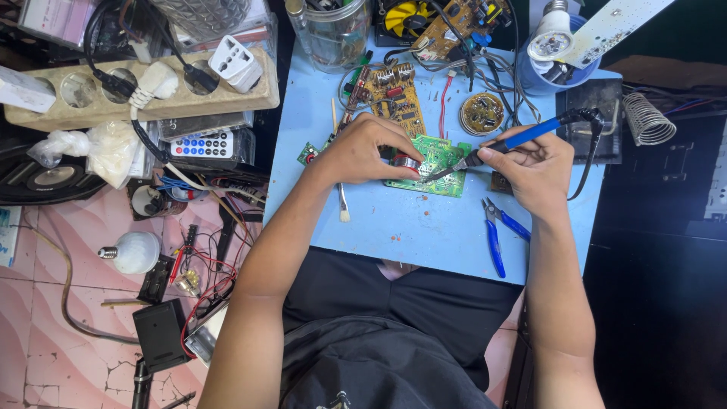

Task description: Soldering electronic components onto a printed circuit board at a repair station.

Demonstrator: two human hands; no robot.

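Observation:
A green circuit board point(439, 163) lies on the light blue table point(409, 227). My left hand point(363, 151) presses on the board's left side, fingers curled around a small round part. My right hand point(534, 163) grips a blue-handled soldering iron point(522, 136), held like a pen. Its tip touches the green board near the middle. The iron's black cord runs off to the right.
Blue-handled pliers point(496, 235) lie right of the board, a small brush point(342, 201) to its left. Other circuit boards point(394, 95), a round board point(482, 113), a jar point(333, 30), a coiled iron stand point(647, 121), a power strip point(151, 87) and a bulb point(132, 251) surround the work area.

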